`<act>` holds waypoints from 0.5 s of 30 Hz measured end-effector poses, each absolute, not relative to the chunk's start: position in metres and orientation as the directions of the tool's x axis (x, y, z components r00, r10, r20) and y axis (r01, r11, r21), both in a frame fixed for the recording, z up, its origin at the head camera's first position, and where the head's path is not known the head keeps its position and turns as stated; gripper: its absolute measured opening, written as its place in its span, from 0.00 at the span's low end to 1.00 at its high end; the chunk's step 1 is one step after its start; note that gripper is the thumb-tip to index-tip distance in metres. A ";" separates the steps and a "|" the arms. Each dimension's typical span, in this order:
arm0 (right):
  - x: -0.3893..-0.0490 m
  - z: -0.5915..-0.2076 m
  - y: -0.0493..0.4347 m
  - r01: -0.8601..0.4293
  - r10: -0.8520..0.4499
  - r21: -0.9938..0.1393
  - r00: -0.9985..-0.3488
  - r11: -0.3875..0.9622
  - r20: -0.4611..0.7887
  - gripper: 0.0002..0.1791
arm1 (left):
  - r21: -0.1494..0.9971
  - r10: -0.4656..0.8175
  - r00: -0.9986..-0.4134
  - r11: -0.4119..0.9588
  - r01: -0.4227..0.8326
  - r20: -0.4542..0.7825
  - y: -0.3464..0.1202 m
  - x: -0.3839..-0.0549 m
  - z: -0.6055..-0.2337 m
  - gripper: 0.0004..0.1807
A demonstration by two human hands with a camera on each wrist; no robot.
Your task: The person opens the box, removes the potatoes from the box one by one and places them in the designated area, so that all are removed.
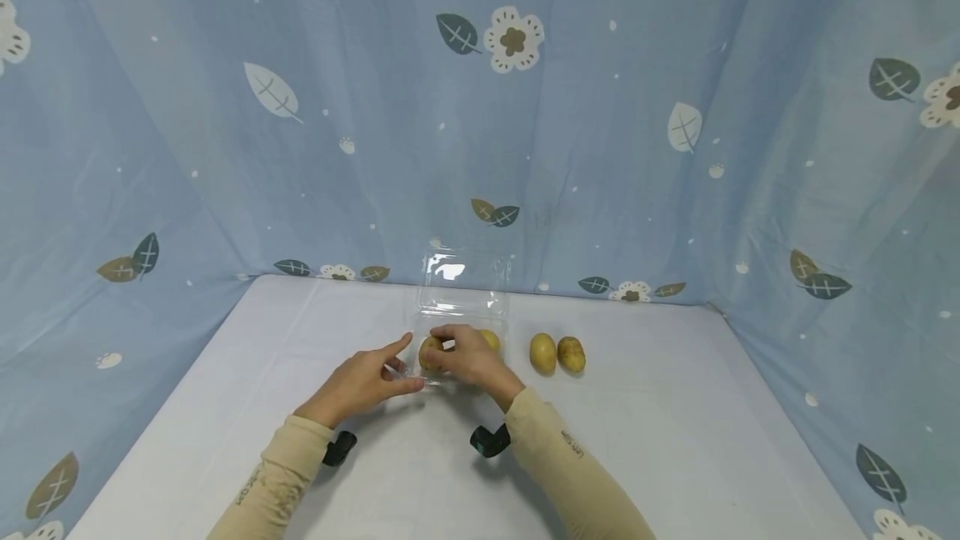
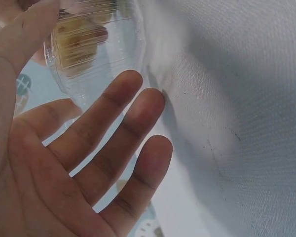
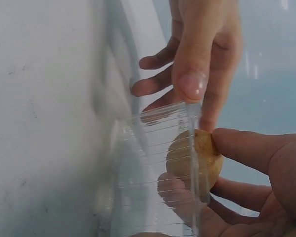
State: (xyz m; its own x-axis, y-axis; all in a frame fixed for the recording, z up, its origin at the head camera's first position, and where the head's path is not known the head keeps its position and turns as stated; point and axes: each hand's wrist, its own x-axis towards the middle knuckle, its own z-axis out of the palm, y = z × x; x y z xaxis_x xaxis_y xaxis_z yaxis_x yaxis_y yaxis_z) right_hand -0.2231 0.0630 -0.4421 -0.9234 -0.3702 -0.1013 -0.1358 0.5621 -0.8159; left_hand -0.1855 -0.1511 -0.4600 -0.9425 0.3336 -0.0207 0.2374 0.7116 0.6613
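White cloth point(image 1: 675, 440) lies beneath a clear plastic clamshell container point(image 3: 140, 163) whose lid point(image 1: 465, 277) stands open. The left hand point(image 1: 363, 377) is spread, thumb at the container's rim; the right hand point(image 1: 468, 354) pinches a potato point(image 1: 429, 352) at the container's left side. Loading looks roughly half done: another potato point(image 1: 490, 340) sits inside, while a smooth yellow potato point(image 1: 543, 354) and a browner potato point(image 1: 572, 354) wait outside, to the right.
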 end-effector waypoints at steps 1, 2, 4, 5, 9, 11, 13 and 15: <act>-0.223 -0.441 0.064 -0.137 -0.367 -0.813 -0.925 0.566 -0.100 0.26 | 0.663 0.332 -0.943 0.711 0.235 -0.022 -0.151 -0.185 -0.460 0.48; -0.223 -0.440 0.064 -0.141 -0.364 -0.809 -0.926 0.571 -0.096 0.26 | 0.663 0.330 -0.944 0.712 0.231 -0.025 -0.151 -0.185 -0.460 0.48; -0.222 -0.438 0.066 -0.146 -0.366 -0.808 -0.926 0.570 -0.091 0.27 | 0.665 0.327 -0.944 0.712 0.226 -0.030 -0.151 -0.185 -0.461 0.48; -0.221 -0.437 0.067 -0.151 -0.366 -0.809 -0.927 0.568 -0.084 0.27 | 0.666 0.324 -0.945 0.712 0.221 -0.033 -0.151 -0.185 -0.461 0.48; -0.218 -0.429 0.073 -0.153 -0.362 -0.852 -0.931 0.501 -0.046 0.28 | 0.667 0.322 -0.946 0.713 0.217 -0.037 -0.150 -0.186 -0.461 0.48; -0.216 -0.426 0.076 -0.162 -0.358 -0.869 -0.934 0.467 -0.018 0.27 | 0.669 0.320 -0.947 0.712 0.214 -0.038 -0.150 -0.186 -0.461 0.48; -0.214 -0.423 0.078 -0.180 -0.357 -0.880 -0.934 0.439 0.013 0.27 | 0.669 0.321 -0.946 0.711 0.214 -0.038 -0.150 -0.186 -0.461 0.48; -0.212 -0.421 0.080 -0.206 -0.355 -0.878 -0.934 0.432 0.045 0.27 | 0.671 0.324 -0.945 0.709 0.217 -0.037 -0.150 -0.186 -0.460 0.48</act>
